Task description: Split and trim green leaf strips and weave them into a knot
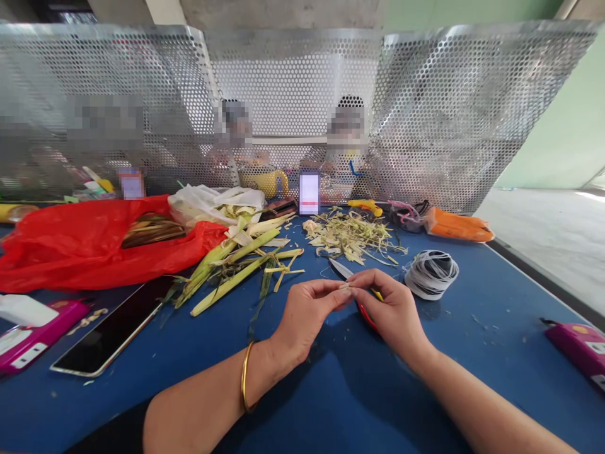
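My left hand (302, 315), with a gold bangle at its wrist, pinches with thumb and forefinger in the middle of the view. Meeting it fingertip to fingertip, my right hand (394, 312) is closed in a pinch too. A tiny pale piece (347, 287) shows between the fingertips, mostly hidden by them. Under the hands lie scissors (367, 317) with red and yellow handles, blades pointing away. To the right stands a spool of grey-white thread (432, 274). Left of the hands are green-yellow husk leaves (236, 268) and a small knotted husk figure (283, 268).
Husk shreds (354, 233) are heaped behind the hands. A red plastic bag (85, 239), a white bag (217, 202) and a phone (111, 331) lie left. An upright phone (309, 192) stands before a perforated metal screen (293, 82), with people behind. An orange pouch (458, 226) lies right.
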A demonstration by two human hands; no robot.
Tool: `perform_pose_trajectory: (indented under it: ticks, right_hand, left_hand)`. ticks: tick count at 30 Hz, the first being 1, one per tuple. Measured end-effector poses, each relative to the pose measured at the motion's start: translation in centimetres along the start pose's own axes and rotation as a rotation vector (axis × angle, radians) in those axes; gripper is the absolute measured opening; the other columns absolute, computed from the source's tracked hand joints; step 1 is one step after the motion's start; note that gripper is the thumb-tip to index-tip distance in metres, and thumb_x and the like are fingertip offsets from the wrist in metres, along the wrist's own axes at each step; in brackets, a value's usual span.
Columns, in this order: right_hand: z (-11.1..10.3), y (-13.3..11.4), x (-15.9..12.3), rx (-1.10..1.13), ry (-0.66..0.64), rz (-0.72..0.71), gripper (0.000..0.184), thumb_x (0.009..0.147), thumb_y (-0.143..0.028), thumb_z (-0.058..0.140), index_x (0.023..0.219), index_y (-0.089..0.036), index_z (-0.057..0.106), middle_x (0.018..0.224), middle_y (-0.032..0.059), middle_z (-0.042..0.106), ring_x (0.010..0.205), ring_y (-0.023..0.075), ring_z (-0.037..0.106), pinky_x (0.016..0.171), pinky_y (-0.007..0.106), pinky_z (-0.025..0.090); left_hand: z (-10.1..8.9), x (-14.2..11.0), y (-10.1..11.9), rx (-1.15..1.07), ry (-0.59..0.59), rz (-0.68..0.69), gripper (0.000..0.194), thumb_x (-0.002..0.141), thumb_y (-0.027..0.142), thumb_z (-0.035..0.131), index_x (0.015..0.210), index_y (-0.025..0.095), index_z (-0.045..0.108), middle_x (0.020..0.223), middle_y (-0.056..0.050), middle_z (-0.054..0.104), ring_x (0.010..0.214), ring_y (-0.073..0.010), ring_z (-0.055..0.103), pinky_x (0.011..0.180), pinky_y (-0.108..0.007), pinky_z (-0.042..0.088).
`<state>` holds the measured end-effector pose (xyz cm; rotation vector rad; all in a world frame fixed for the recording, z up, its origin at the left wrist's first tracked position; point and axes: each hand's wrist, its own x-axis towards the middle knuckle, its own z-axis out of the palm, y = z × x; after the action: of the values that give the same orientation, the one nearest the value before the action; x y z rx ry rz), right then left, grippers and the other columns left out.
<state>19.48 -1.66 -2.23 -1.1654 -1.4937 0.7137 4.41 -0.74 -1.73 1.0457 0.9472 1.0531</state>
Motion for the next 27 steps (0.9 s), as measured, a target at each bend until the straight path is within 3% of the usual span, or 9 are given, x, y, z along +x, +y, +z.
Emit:
perform_pose_trajectory:
  ticks: [5, 12, 15, 18, 27]
  right_hand:
    - [0.1, 0.1, 0.1, 0.155, -0.013, 0.109, 0.02, 0.078, -0.029, 0.068, 0.096, -0.02, 0.063, 0.079, 0.0013, 0.069, 0.072, 0.0175, 0.065, 0.071, 0.03, 0.051]
    - [-0.1, -0.7, 0.0, 0.005, -0.069, 0.027, 0.009, 0.082, -0.027, 0.065, 0.082, -0.019, 0.069, 0.079, 0.0024, 0.071, 0.074, 0.0175, 0.065, 0.07, 0.028, 0.049]
    - [0.0, -0.9, -0.2, -0.1, -0.042, -0.023, 0.007, 0.082, -0.024, 0.065, 0.079, -0.02, 0.07, 0.075, 0.0013, 0.07, 0.071, 0.0163, 0.063, 0.067, 0.026, 0.047]
    - [0.1, -1.0, -0.3, -0.114, -0.012, 0.032, 0.009, 0.08, -0.025, 0.066, 0.073, -0.019, 0.068, 0.069, 0.0008, 0.069, 0.066, 0.0152, 0.06, 0.062, 0.025, 0.045]
    - [0.5, -0.7, 0.0, 0.137, 0.029, 0.259, 0.015, 0.069, -0.032, 0.071, 0.069, -0.017, 0.067, 0.061, 0.0001, 0.066, 0.059, 0.0143, 0.058, 0.057, 0.025, 0.043]
  left_hand:
    - [-0.2, 0.0, 0.0, 0.121, -0.006, 0.106, 0.018, 0.074, 0.032, 0.073, 0.084, 0.018, 0.077, 0.081, -0.003, 0.076, 0.079, -0.0171, 0.068, 0.074, -0.024, 0.052]
    - [-0.4, 0.3, 0.2, 0.187, 0.021, 0.165, 0.017, 0.077, 0.031, 0.069, 0.081, 0.016, 0.076, 0.079, -0.004, 0.075, 0.076, -0.0176, 0.069, 0.072, -0.025, 0.052]
    - [-0.4, 0.4, 0.0, 0.188, 0.039, 0.136, 0.017, 0.076, 0.032, 0.07, 0.078, 0.016, 0.076, 0.076, -0.004, 0.075, 0.073, -0.0168, 0.068, 0.069, -0.024, 0.051]
    - [-0.3, 0.3, -0.1, 0.152, 0.054, 0.074, 0.018, 0.074, 0.034, 0.072, 0.077, 0.016, 0.076, 0.075, -0.005, 0.074, 0.072, -0.0158, 0.066, 0.068, -0.023, 0.049]
    - [0.3, -0.1, -0.3, -0.107, 0.096, -0.12, 0.026, 0.06, 0.031, 0.083, 0.081, 0.018, 0.076, 0.082, -0.005, 0.074, 0.078, -0.0157, 0.064, 0.068, -0.023, 0.046]
